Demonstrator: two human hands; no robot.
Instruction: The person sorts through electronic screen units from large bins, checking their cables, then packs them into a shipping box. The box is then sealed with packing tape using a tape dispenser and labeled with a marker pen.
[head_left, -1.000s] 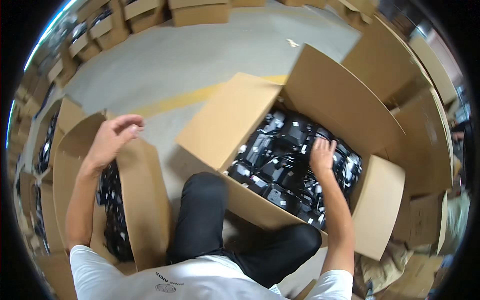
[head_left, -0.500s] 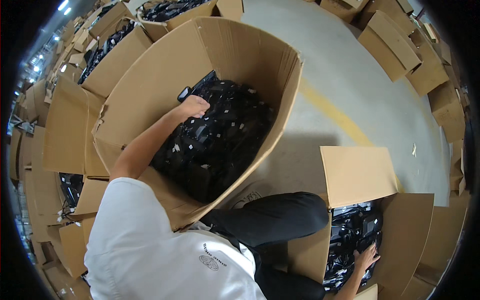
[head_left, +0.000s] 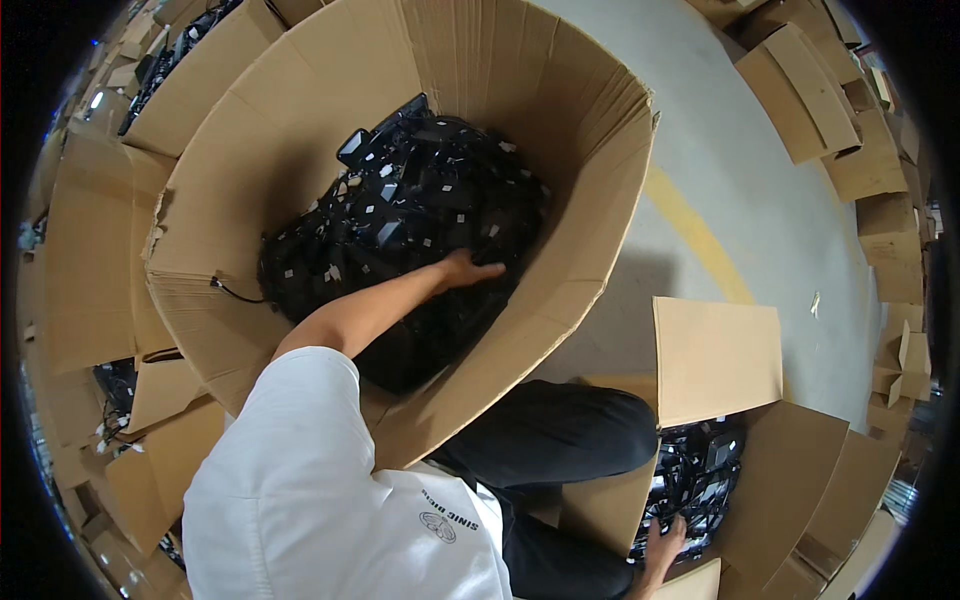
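Note:
My left hand (head_left: 468, 270) reaches into a large, deep cardboard box (head_left: 300, 90). Beneath it lies a heap of black plastic pieces (head_left: 400, 190), with small white labels and some thin cables; their exact kind I cannot make out. The hand's fingers are stretched out over the heap near the right wall, and nothing shows in them. At lower right, my right hand (head_left: 664, 545) is inside a smaller open box (head_left: 790, 480). Its fingers are apart, at the near side of shiny black plastic pieces (head_left: 700, 465) packed there.
The smaller box's upright flap (head_left: 715, 360) stands between it and the grey floor (head_left: 690, 180), which has a yellow line (head_left: 700, 230). My bent knee (head_left: 610, 430) lies between the boxes. More cardboard boxes (head_left: 90, 240) crowd the left; others (head_left: 800, 95) line the far right.
My left hand has moved right and nearer across the heap, its fingers extending. My right hand has shifted left and nearer in the smaller box. The view has shifted.

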